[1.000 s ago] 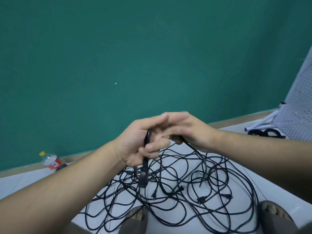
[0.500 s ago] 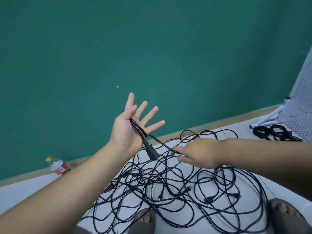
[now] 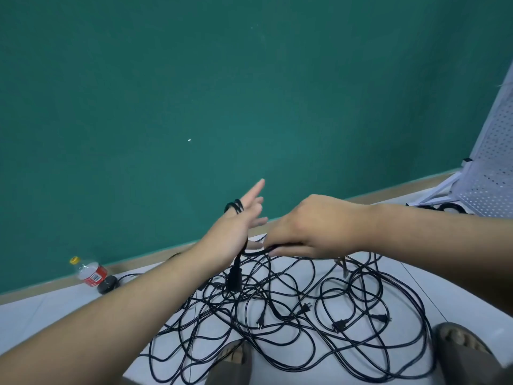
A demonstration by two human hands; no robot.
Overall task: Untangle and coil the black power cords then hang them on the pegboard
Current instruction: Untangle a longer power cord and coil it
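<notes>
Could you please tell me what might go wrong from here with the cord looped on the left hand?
The left hand has straight fingers, so the cord loops could slip off. The right hand pinches cord that runs into the tangle; pulling may tighten knots or snag a plug. Cords lying by the slippers might catch underfoot.

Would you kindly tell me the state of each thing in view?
Left hand: fingers straight, held cord looped round it.
Right hand: pinching held cord.
Held cord: partly wound, connector hanging.
Cord pile: tangled, spread out.
Pegboard: no cord seen hanging.
Coiled cords: lying beside pegboard.
Bottle: lying down, capped.
</notes>
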